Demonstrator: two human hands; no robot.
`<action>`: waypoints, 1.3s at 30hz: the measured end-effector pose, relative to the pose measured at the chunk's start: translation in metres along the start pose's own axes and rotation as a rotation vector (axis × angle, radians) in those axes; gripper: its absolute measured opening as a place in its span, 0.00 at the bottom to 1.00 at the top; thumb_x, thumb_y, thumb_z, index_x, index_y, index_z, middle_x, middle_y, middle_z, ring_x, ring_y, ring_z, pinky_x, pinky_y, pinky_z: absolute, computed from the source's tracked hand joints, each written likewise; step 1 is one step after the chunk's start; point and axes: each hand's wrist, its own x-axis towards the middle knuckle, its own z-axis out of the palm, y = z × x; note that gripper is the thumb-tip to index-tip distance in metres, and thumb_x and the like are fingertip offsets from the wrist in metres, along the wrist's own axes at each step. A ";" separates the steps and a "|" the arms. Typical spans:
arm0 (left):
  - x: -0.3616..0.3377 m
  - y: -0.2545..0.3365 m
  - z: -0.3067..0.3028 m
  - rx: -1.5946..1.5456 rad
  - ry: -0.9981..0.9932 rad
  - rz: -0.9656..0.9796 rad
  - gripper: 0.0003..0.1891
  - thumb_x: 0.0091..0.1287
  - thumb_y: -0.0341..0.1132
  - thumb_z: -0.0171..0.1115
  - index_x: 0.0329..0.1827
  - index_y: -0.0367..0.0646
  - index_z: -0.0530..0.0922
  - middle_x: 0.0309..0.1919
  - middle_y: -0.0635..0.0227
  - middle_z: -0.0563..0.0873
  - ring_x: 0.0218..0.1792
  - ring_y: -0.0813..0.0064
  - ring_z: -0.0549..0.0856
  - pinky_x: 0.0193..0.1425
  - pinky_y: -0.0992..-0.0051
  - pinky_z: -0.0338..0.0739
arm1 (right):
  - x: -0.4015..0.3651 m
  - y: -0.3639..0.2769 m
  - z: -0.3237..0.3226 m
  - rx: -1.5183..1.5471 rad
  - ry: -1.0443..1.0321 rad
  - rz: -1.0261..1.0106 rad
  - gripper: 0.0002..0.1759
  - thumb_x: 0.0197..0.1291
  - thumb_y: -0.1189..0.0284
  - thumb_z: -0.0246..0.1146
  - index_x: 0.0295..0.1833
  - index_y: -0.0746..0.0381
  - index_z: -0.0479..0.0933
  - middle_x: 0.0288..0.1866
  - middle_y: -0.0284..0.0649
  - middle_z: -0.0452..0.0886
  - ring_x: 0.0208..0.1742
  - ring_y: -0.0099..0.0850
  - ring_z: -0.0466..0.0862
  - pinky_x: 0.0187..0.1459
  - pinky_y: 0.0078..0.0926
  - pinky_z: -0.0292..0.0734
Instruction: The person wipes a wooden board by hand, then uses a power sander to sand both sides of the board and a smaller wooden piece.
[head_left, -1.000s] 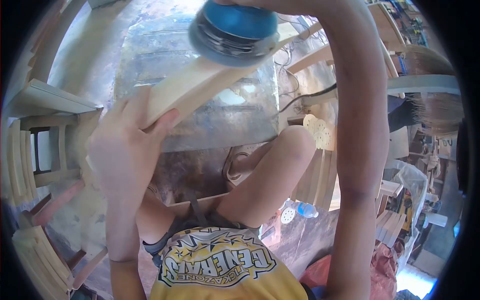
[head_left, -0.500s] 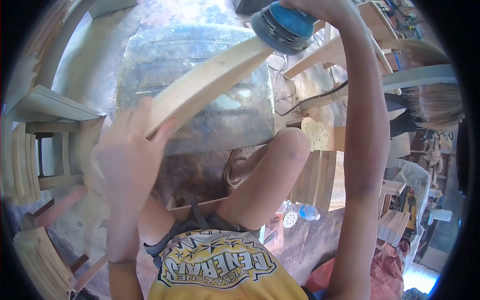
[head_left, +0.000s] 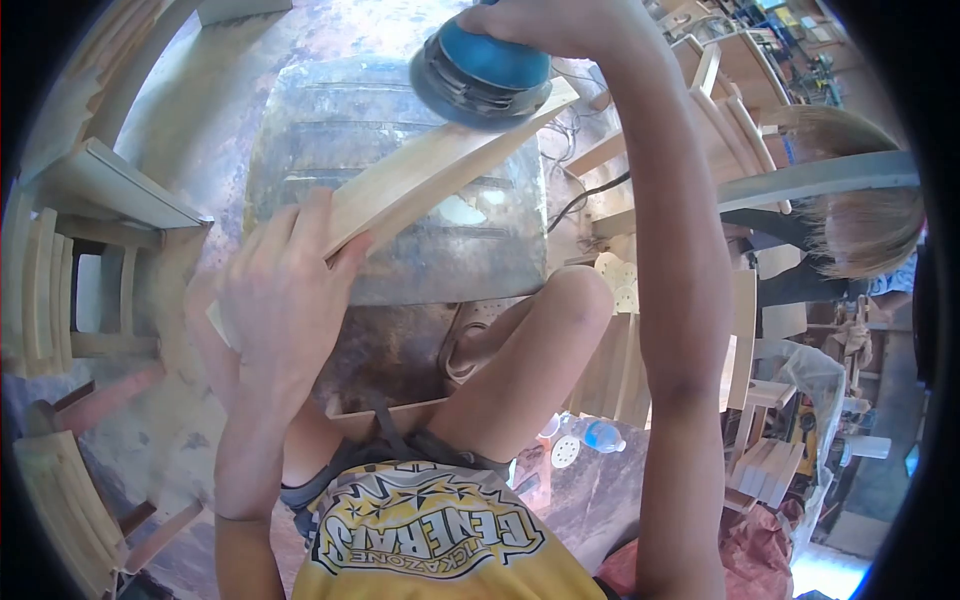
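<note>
A pale wooden piece [head_left: 420, 185] slants up to the right over a grey, worn work surface [head_left: 390, 270]. My left hand [head_left: 285, 290] is closed round its lower end, with the thumb on the near side. Up at the top, my right hand [head_left: 555, 25] grips a blue sander [head_left: 485, 65]. The sander's round pad sits on the upper face of the wood, a little short of its far end. Part of the right hand is cut off by the frame's top edge.
Wooden frames [head_left: 120, 300] stand at the left, with stacked wooden pieces [head_left: 70, 505] below them. A dark cable [head_left: 595, 190] runs right of the work surface. A water bottle [head_left: 603, 436] lies near my knee. Another person's hair [head_left: 860, 235] shows at the right.
My right hand and the sander have moved left along the wood, uncovering its far end. My left hand, still round the lower end, has shifted slightly right.
</note>
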 end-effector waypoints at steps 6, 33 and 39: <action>0.002 0.004 -0.002 0.025 0.000 -0.023 0.22 0.55 0.39 0.80 0.52 0.43 0.85 0.35 0.63 0.88 0.37 0.59 0.89 0.41 0.61 0.82 | -0.008 -0.052 -0.019 0.134 -0.122 -0.062 0.20 0.43 0.74 0.62 0.46 0.64 0.83 0.39 0.56 0.88 0.46 0.54 0.87 0.48 0.46 0.82; -0.109 -0.122 -0.053 -0.883 -0.217 -0.310 0.42 0.60 0.45 0.79 0.75 0.35 0.72 0.65 0.53 0.84 0.66 0.56 0.83 0.74 0.62 0.73 | -0.047 -0.156 -0.039 -0.012 -0.099 -0.123 0.15 0.47 0.70 0.67 0.43 0.61 0.80 0.35 0.54 0.83 0.41 0.53 0.86 0.44 0.48 0.80; -0.118 -0.062 0.038 -1.138 0.121 -0.512 0.41 0.61 0.34 0.82 0.75 0.34 0.70 0.64 0.59 0.83 0.68 0.70 0.79 0.76 0.67 0.69 | -0.050 -0.196 -0.005 0.179 0.047 -0.394 0.18 0.48 0.67 0.69 0.47 0.57 0.82 0.36 0.49 0.85 0.39 0.48 0.88 0.42 0.45 0.82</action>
